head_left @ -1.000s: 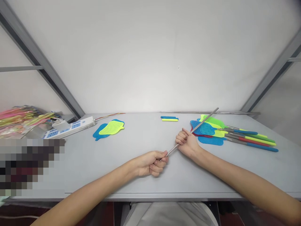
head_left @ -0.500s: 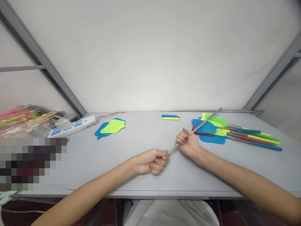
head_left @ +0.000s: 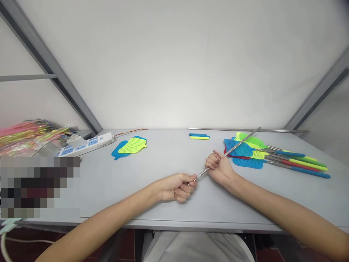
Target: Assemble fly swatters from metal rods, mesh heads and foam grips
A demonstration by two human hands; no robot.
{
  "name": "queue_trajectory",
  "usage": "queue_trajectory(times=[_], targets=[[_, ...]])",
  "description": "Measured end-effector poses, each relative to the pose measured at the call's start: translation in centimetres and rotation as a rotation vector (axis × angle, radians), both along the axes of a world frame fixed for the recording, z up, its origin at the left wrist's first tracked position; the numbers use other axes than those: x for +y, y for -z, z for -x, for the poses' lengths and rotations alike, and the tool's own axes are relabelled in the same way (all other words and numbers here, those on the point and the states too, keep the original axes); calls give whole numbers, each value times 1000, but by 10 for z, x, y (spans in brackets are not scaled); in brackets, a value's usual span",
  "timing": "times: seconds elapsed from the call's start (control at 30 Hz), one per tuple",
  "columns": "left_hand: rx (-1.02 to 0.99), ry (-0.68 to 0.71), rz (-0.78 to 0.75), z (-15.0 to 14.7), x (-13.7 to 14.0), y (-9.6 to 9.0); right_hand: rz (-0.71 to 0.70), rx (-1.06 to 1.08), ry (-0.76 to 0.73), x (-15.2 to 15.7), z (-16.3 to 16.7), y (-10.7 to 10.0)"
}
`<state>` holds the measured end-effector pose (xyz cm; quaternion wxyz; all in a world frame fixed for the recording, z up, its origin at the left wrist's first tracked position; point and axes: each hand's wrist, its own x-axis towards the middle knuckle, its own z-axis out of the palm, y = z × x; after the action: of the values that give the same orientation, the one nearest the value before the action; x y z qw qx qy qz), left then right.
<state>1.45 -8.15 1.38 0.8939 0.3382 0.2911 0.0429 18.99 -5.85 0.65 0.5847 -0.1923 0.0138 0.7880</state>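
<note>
Fingers: left hand (head_left: 176,186) curled round the near end of the rod (head_left: 240,142); right hand (head_left: 219,167) fisted round it farther up.
Rod: slanting up to the right, above the table (head_left: 152,171).
Right: swatters (head_left: 272,154) piled.
Far: loose heads (head_left: 130,146), grips (head_left: 199,136), power strip (head_left: 87,143).

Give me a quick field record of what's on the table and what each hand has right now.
left hand: closed on the near end of the metal rod
right hand: closed around the same rod farther along
rod pose: slanted up and away to the right, far end above the swatter pile
swatter pile: finished fly swatters, right of the hands
loose heads: yellow mesh head on a blue one, left of centre
small grips: blue and yellow pieces, at the back
spare rod: lying along the back edge
power strip: back left
table: grey
</note>
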Motion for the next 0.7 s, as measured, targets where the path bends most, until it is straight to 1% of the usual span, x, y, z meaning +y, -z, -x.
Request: queue_trajectory(times=[0.7], targets=[[4, 20, -15, 0, 0, 0, -5, 0, 17, -2, 4, 0]])
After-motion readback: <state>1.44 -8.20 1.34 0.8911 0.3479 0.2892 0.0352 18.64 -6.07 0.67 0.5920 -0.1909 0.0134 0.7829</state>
